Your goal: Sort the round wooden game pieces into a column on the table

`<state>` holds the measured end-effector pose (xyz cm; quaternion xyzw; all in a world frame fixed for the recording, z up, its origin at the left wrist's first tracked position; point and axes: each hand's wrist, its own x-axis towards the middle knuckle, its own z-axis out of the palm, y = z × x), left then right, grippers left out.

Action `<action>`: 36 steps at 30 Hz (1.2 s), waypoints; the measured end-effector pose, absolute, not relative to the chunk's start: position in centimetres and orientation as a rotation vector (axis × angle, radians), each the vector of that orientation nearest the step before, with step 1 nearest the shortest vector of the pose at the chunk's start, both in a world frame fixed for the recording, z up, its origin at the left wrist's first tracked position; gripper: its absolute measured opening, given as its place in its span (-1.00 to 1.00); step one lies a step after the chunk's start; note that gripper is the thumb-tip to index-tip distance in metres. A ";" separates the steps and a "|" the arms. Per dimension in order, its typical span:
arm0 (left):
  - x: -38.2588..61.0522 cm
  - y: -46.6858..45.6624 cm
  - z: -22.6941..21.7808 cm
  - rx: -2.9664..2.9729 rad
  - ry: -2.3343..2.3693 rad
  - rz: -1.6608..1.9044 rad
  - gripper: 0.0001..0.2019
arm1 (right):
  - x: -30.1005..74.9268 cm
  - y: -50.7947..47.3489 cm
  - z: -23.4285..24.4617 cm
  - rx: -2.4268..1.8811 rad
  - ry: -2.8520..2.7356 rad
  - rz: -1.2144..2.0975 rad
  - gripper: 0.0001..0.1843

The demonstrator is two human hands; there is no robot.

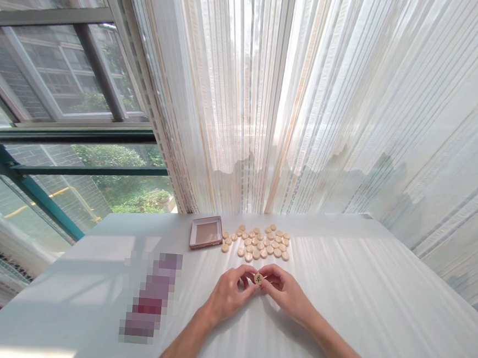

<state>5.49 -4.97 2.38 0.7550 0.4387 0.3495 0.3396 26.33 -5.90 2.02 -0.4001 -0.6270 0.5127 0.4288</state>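
Note:
My left hand [230, 293] and my right hand [283, 288] meet over the white table [378, 300], fingertips pinched from both sides on one round wooden game piece [258, 278] with a dark mark on its face. Just beyond my hands lie several more pale wooden discs [259, 242], spread flat in a loose cluster. To the left of that cluster sits a small square open box [206, 232] with a brownish inside.
A blurred, pixelated reddish-purple object [150, 299] lies on the table's left part. Sheer white curtains [311, 96] hang behind the table's far edge. A large window [63, 104] with dark frames fills the left side, trees and buildings outside.

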 end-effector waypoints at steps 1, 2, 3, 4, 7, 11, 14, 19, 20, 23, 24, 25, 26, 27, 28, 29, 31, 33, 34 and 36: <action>5.5 -5.0 2.4 1.964 1.140 0.904 -0.75 | 26.3 -5.8 1.9 -0.990 -1.558 1.275 -0.65; 5.5 -5.0 2.5 1.964 1.138 0.899 -0.75 | 26.3 -5.8 1.8 -0.983 -1.554 1.265 -0.67; 5.5 -4.9 2.5 1.964 1.137 0.893 -0.76 | 26.3 -5.8 1.8 -0.978 -1.553 1.254 -0.68; 5.5 -4.9 2.5 1.964 1.139 0.889 -0.75 | 26.3 -5.8 1.7 -0.980 -1.553 1.245 -0.68; 5.5 -4.9 2.5 1.974 1.142 0.889 -0.75 | 26.2 -5.8 1.5 -1.013 -1.553 1.231 -0.68; 5.6 -5.0 2.6 2.012 1.127 0.891 -0.78 | 26.0 -5.8 1.3 -1.060 -1.532 1.223 -0.66; 5.6 -5.1 2.7 2.031 1.116 0.885 -0.79 | 26.0 -5.8 1.3 -1.093 -1.522 1.220 -0.65; 5.6 -5.2 3.0 2.064 1.083 0.877 -0.83 | 25.9 -6.0 1.5 -1.133 -1.522 1.193 -0.61; 5.6 -5.2 3.0 2.066 1.074 0.878 -0.84 | 26.0 -6.1 1.6 -1.136 -1.522 1.188 -0.60; 5.6 -5.2 3.1 2.052 1.056 0.876 -0.83 | 26.0 -6.2 1.8 -1.127 -1.525 1.187 -0.58; 5.6 -5.2 3.1 2.045 1.054 0.876 -0.83 | 26.0 -6.2 2.0 -1.121 -1.526 1.191 -0.58; 5.6 -5.2 3.1 2.039 1.052 0.875 -0.83 | 26.0 -6.3 2.1 -1.116 -1.527 1.195 -0.57; 5.6 -5.2 3.0 2.033 1.052 0.875 -0.84 | 26.1 -6.3 2.2 -1.111 -1.529 1.197 -0.57; 5.6 -5.2 3.0 2.028 1.054 0.874 -0.84 | 26.1 -6.3 2.4 -1.106 -1.530 1.198 -0.58; 5.5 -5.2 3.0 2.021 1.057 0.873 -0.84 | 26.1 -6.2 2.5 -1.101 -1.531 1.200 -0.59; 5.5 -5.2 2.9 2.012 1.061 0.871 -0.84 | 26.1 -6.2 2.6 -1.095 -1.530 1.205 -0.59; 5.5 -5.2 2.8 1.982 1.075 0.869 -0.82 | 26.2 -6.1 2.6 -1.081 -1.523 1.222 -0.61; 5.5 -5.1 2.7 1.946 1.092 0.873 -0.79 | 26.2 -6.0 2.6 -1.066 -1.511 1.245 -0.62; 5.5 -5.1 2.6 1.928 1.097 0.875 -0.78 | 26.2 -5.9 2.5 -1.057 -1.506 1.257 -0.63; 5.5 -5.0 2.7 1.895 1.102 0.880 -0.77 | 26.3 -5.9 2.4 -1.033 -1.493 1.279 -0.64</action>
